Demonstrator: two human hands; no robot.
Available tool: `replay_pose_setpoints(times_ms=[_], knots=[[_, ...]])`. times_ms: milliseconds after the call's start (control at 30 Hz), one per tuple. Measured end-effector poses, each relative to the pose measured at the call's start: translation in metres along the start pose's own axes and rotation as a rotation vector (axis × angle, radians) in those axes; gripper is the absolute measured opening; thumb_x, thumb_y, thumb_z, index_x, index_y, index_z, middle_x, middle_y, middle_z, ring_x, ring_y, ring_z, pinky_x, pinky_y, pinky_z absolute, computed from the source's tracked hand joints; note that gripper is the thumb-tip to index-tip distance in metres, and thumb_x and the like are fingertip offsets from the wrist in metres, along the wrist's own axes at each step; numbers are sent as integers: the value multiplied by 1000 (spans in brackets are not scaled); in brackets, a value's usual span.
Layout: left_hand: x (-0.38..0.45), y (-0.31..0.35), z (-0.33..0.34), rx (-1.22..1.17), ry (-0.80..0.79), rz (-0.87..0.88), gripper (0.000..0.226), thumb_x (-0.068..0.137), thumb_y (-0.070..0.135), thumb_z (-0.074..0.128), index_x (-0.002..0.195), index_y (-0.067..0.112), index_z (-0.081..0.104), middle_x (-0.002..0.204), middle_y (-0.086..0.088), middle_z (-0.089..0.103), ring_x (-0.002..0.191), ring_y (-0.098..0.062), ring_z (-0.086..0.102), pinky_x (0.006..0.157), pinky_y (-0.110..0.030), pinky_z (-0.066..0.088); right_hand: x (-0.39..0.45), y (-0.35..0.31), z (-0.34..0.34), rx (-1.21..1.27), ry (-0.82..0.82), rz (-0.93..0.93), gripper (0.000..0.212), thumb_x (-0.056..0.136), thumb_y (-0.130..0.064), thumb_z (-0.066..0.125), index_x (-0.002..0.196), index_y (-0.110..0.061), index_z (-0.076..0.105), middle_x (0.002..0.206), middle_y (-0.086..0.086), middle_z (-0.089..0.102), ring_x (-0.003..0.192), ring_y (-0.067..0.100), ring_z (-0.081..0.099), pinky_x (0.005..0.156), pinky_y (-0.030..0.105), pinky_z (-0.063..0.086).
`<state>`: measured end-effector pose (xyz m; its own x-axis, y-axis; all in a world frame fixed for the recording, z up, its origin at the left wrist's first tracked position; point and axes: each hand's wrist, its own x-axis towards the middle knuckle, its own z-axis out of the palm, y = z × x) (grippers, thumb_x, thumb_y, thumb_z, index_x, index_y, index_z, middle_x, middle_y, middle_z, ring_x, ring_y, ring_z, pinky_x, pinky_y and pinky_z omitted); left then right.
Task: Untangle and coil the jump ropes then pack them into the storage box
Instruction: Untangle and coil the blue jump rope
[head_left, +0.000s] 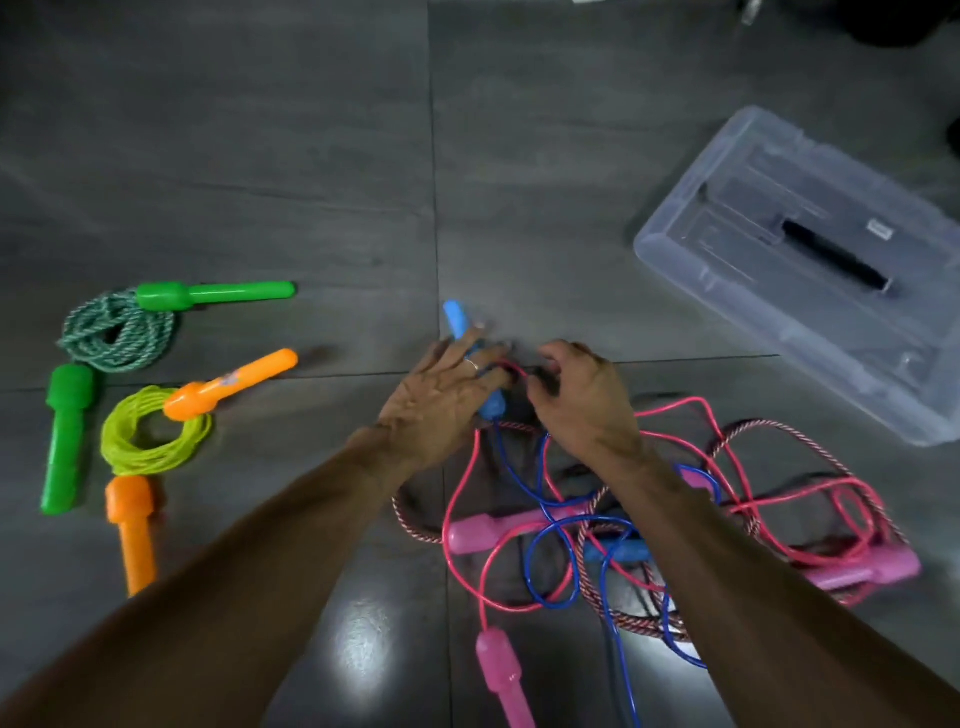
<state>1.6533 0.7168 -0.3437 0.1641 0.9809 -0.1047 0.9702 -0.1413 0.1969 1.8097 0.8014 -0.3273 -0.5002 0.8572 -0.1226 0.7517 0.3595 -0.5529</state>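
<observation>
My left hand (441, 400) grips a blue jump rope handle (457, 319) that points away from me. Close beside it, my right hand (576, 395) pinches a pink cord (511, 368) next to that handle. Below both hands lies a tangle of ropes on the floor: a pink cord (457, 499), a blue cord (535, 566) and a braided red-white rope (415, 522), with pink handles (504, 675) (478, 535) (878, 569) and a second blue handle (618, 553) among them. The clear storage box (810, 270) sits at the right with its lid on.
Two coiled ropes lie at the left on the grey tiled floor: a green-white rope (117, 332) with green handles (215, 293) (65, 436), and a yellow-green rope (150, 441) with orange handles (234, 384) (135, 530). Dark objects sit at the top right corner.
</observation>
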Motion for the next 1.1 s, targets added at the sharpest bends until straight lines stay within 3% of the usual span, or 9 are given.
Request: replay_pose_setpoints(times_ms=[133, 267, 333, 500, 667, 733, 800, 933, 1100], knots=[[-13, -3, -18, -112, 39, -129, 43, 77, 27, 72, 112, 8, 56, 115, -12, 64, 123, -32, 52, 110, -45, 30, -13, -7, -7, 25, 4, -25, 28, 81, -21, 59, 106, -9, 64, 99, 14, 69, 92, 32, 65, 83, 40, 52], [-43, 6, -56, -299, 109, -326, 34, 93, 36, 47, 126, 26, 44, 109, -7, 57, 98, -33, 59, 84, -39, 45, -33, -34, -27, 172, -176, 15, 13, 85, -27, 53, 81, -19, 63, 76, 3, 67, 76, 25, 63, 74, 34, 50], [-58, 5, -78, -276, 169, -347, 34, 94, 41, 34, 125, 32, 44, 102, -8, 57, 90, -35, 61, 80, -40, 49, -48, -49, -40, 145, -278, -2, 23, 86, -27, 55, 65, -19, 54, 64, 3, 57, 66, 25, 55, 63, 30, 42], [-102, -5, -127, -251, 355, -427, 32, 85, 29, 33, 104, 11, 53, 96, -11, 55, 88, -34, 57, 78, -36, 41, -66, -66, -92, 55, -105, -26, 13, 83, -13, 60, 70, -13, 62, 61, 2, 53, 59, 19, 51, 57, 28, 35], [-141, 20, -182, -141, 154, -666, 46, 82, 37, 27, 94, 11, 63, 98, -18, 65, 94, -38, 62, 75, -39, 48, -69, -114, -169, 382, -71, -21, 21, 80, -1, 69, 65, -13, 61, 49, -4, 55, 40, 0, 47, 47, 18, 41], [-145, 36, -204, -387, -8, -686, 24, 90, 33, 45, 83, 16, 61, 91, -13, 67, 89, -32, 63, 73, -34, 46, -71, -144, -196, 505, -84, -72, 23, 84, -1, 66, 64, -10, 59, 48, 0, 54, 35, 1, 47, 41, 14, 41], [-148, 54, -229, -781, -55, -639, 31, 93, 36, 53, 69, 17, 59, 69, -5, 60, 66, -22, 57, 63, -29, 44, -76, -168, -219, 485, -60, -110, 22, 87, -8, 65, 65, -7, 61, 52, 5, 54, 34, 2, 45, 40, 14, 40], [-160, 82, -293, -1286, 122, -511, 45, 101, 31, 39, 65, 10, 57, 46, -1, 52, 44, -15, 47, 52, -25, 40, -91, -191, -253, 286, 66, -118, 26, 88, -21, 64, 67, -6, 64, 52, 2, 50, 39, 2, 41, 47, 17, 36], [-183, 95, -371, -1810, 393, -370, 40, 99, 35, 38, 87, 8, 65, 56, -4, 59, 46, -14, 52, 55, -28, 53, -133, -198, -274, 367, 32, -95, 18, 84, -12, 68, 69, -17, 62, 54, 0, 50, 42, 2, 41, 53, 23, 37]])
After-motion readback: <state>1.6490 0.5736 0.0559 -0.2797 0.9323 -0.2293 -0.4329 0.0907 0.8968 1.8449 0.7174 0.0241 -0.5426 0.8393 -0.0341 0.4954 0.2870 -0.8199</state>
